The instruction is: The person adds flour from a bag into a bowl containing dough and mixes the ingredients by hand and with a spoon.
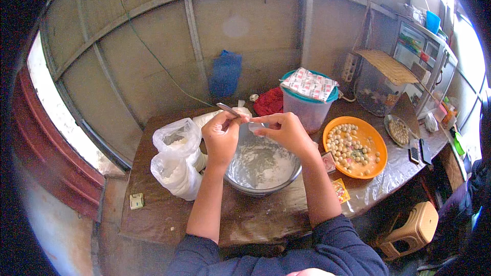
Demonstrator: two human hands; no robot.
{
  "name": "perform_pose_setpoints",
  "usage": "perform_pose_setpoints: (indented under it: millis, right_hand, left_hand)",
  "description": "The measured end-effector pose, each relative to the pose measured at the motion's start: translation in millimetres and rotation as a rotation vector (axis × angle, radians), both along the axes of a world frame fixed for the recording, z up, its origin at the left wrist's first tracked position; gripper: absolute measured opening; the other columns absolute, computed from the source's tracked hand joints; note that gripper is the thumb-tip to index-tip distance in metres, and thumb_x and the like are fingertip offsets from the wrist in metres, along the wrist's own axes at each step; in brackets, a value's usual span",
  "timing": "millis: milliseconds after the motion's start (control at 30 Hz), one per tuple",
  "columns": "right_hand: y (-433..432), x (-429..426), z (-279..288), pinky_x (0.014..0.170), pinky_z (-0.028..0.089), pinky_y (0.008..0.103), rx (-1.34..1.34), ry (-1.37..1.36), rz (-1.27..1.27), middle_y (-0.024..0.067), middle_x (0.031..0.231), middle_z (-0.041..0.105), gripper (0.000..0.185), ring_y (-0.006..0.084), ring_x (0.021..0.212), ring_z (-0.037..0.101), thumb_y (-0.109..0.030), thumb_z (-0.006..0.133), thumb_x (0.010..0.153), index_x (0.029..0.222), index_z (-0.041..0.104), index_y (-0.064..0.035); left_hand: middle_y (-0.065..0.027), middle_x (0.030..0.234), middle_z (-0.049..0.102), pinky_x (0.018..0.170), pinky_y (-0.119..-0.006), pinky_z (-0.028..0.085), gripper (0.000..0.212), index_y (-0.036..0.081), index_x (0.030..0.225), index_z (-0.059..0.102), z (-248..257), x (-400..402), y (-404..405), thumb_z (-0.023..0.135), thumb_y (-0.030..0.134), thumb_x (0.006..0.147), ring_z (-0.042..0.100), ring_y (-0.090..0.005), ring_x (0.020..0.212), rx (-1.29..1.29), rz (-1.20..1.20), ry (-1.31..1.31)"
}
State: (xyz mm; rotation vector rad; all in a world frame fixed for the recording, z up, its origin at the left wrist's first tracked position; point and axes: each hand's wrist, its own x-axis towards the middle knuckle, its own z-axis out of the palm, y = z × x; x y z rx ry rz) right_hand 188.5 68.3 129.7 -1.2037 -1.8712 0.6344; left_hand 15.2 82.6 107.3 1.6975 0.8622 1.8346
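Observation:
My left hand (224, 130) is closed on a thin metal utensil (228, 109), perhaps a spoon, whose end points up and to the left. Close beside it, my right hand (284, 128) pinches a small translucent piece, maybe plastic, between thumb and fingers. Both hands are above the far part of a metal bowl (264, 189) that has white powder (268, 166) spread inside. Two open plastic bags of white powder (178, 176) stand to the bowl's left. An orange basin (381, 153) at the right holds several small pale balls (347, 145).
Behind the bowl is a lidded plastic bucket (307, 109) with a printed packet on top, beside a red cloth (269, 101). A yellow sachet (340, 190) lies near my right forearm. Two phones (420, 151) and a plate of balls (398, 132) are farther right. A plastic stool (414, 230) stands below the table.

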Motion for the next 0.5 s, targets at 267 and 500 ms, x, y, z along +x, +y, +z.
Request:
perform_pose_setpoints:
  millis: [267, 500]
  right_hand:
    - [-0.7, 1.7, 1.0, 0.053, 0.041, 0.0301, 0.001, -0.024, -0.013, 0.0052, 0.058, 0.053, 0.034, 0.0116, 0.054, 0.044, -0.022, 0.075, 0.073, 0.106, 0.071, -0.0145]
    - [-2.3, 2.2, 2.4, 0.054, 0.042, 0.0306, -0.007, -0.033, -0.005, 0.0054, 0.059, 0.053, 0.036, 0.0125, 0.055, 0.046, -0.022, 0.076, 0.071, 0.106, 0.071, -0.0140]
  left_hand:
    - [-0.0059, 0.080, 0.069, 0.073, -0.026, 0.052, 0.007, 0.001, 0.081, 0.067, -1.2, 0.3, 1.8, 0.063, -0.006, 0.081, 0.065, -0.0128, 0.077, 0.003, 0.015, 0.006]
    - [-0.0061, 0.080, 0.069, 0.073, -0.026, 0.053, 0.009, 0.000, 0.080, 0.066, -1.3, 0.3, 1.2, 0.061, -0.006, 0.082, 0.066, -0.0130, 0.077, -0.005, 0.009, -0.014]
